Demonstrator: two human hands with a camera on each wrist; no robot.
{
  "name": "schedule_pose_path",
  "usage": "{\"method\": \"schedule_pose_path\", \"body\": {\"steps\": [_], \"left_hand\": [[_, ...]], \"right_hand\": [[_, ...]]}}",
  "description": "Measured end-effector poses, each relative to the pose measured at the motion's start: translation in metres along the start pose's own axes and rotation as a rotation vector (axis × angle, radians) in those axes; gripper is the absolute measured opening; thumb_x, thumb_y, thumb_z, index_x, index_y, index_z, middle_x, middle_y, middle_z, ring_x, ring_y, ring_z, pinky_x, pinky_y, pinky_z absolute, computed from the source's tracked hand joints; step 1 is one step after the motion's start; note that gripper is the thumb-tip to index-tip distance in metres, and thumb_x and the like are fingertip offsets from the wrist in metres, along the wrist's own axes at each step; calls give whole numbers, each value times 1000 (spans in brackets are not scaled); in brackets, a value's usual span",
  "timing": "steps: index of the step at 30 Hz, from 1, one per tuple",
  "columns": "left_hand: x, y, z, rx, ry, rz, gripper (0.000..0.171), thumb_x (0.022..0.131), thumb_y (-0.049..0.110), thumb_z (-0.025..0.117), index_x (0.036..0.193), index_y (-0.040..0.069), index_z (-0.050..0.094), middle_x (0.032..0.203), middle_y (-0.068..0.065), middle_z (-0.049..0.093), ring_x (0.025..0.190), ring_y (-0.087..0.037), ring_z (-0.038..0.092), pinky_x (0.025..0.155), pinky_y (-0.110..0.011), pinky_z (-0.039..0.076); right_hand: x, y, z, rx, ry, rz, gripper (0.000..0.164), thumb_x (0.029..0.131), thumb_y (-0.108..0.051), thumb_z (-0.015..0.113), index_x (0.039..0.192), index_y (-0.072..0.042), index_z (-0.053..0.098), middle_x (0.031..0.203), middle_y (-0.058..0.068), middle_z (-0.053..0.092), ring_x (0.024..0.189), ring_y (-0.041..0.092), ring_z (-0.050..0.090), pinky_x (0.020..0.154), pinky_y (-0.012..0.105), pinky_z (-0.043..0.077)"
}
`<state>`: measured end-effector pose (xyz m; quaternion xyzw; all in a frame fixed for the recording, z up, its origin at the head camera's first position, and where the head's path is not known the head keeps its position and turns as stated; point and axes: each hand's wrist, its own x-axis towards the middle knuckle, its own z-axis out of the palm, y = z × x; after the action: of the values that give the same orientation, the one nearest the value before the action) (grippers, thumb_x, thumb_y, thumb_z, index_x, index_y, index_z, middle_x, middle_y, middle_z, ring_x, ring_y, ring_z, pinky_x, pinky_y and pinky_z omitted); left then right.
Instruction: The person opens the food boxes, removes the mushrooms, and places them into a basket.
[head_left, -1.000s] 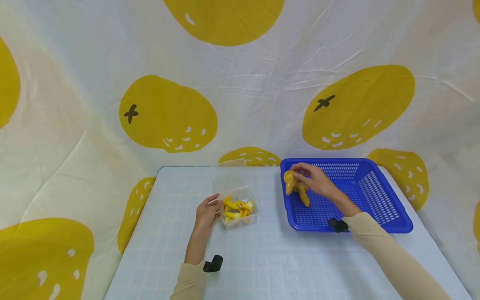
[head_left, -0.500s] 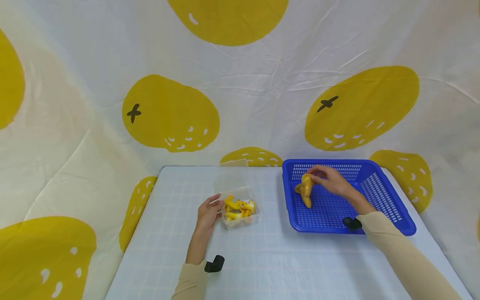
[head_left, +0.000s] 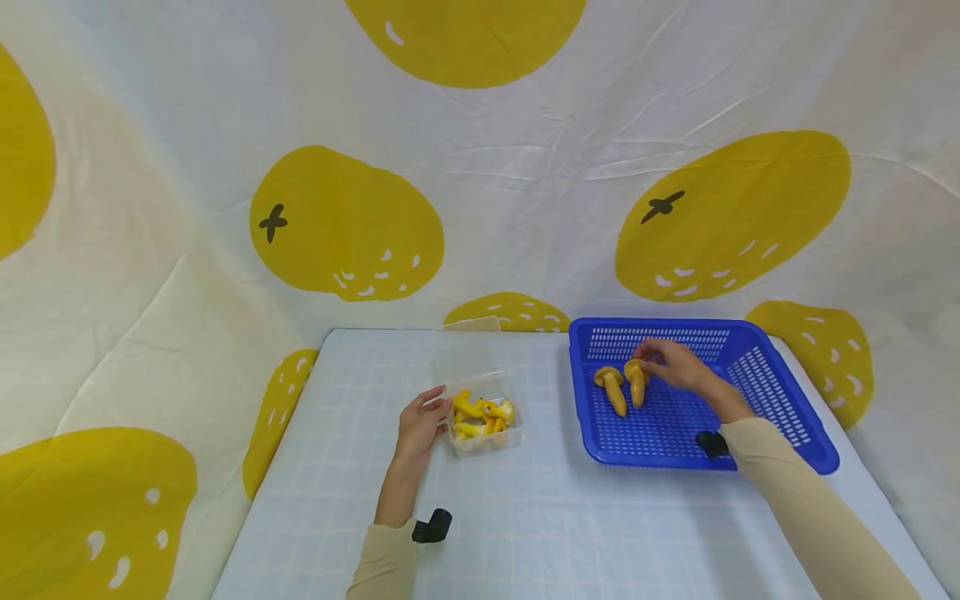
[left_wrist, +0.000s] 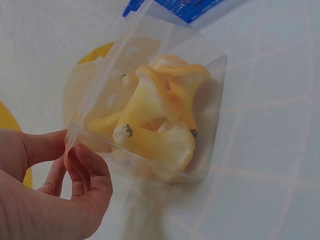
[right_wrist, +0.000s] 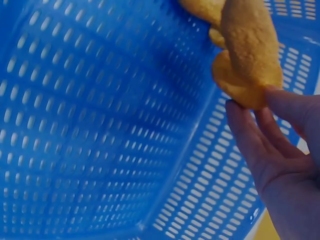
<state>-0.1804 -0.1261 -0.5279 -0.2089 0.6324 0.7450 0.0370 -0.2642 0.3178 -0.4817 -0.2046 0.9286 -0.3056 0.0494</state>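
My right hand pinches a yellow-brown mushroom by its cap, low inside the blue plastic basket. The right wrist view shows the thumb and fingertips on the edge of the cap, its thick stem pointing away. Another mushroom of that kind lies in the basket just left of it. Over on the left, my left hand holds the rim of a clear plastic box between thumb and fingers. Several yellow-and-white mushrooms lie heaped in the box.
The box's clear lid stands open behind it, towards the back edge of the table. A pale checked cloth covers the table. Behind hangs a white curtain printed with large yellow fruit.
My right hand has carried its mushroom rightward past the one lying in the basket, then lowered it beside that one. The left hand keeps its hold on the box.
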Motion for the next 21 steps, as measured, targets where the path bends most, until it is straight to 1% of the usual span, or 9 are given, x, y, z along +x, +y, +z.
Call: {"method": "schedule_pose_path", "body": {"steps": [2, 5, 8, 13, 18, 21], "left_hand": [[-1, 0, 0, 1, -4, 2, 42, 98, 9, 71, 138, 0, 61, 104, -5, 61, 87, -21, 60, 68, -25, 50], [-2, 1, 0, 4, -6, 3, 42, 98, 10, 70, 138, 0, 60, 105, -5, 61, 88, -21, 59, 68, -25, 50], [-2, 1, 0, 9, -6, 1, 42, 99, 11, 71, 138, 0, 60, 106, -6, 60, 90, -23, 59, 68, -25, 50], [-1, -1, 1, 19, 0, 0, 42, 99, 10, 71, 138, 1, 61, 108, -6, 61, 91, -24, 59, 67, -24, 50], [0, -1, 1, 22, 10, 12, 41, 97, 8, 71, 137, 1, 62, 108, -7, 61, 89, -20, 59, 66, -24, 51], [0, -1, 0, 25, 9, 15, 42, 98, 9, 71, 137, 1, 62, 109, -8, 61, 88, -20, 59, 67, -23, 51]], "right_hand": [[0, 4, 1, -26, -7, -9, 6, 98, 5, 63, 103, 7, 66, 97, 18, 68, 95, 40, 64, 88, 57, 53], [2, 10, 2, -59, -31, -30, 4, 95, 8, 64, 98, 8, 65, 90, 16, 67, 84, 33, 64, 76, 50, 55], [4, 14, 5, -75, -57, -30, 5, 93, 10, 65, 97, 9, 65, 88, 15, 66, 79, 30, 63, 69, 43, 55], [8, 13, 9, -108, -74, -40, 7, 91, 9, 67, 99, 10, 65, 89, 17, 67, 83, 35, 64, 71, 46, 55], [9, 1, 8, -125, -100, 2, 12, 92, 4, 68, 102, 11, 66, 89, 16, 67, 83, 33, 64, 73, 48, 54], [10, -7, 6, -110, -87, 8, 15, 94, 0, 69, 103, 12, 66, 90, 17, 68, 83, 33, 64, 73, 48, 55]]}}
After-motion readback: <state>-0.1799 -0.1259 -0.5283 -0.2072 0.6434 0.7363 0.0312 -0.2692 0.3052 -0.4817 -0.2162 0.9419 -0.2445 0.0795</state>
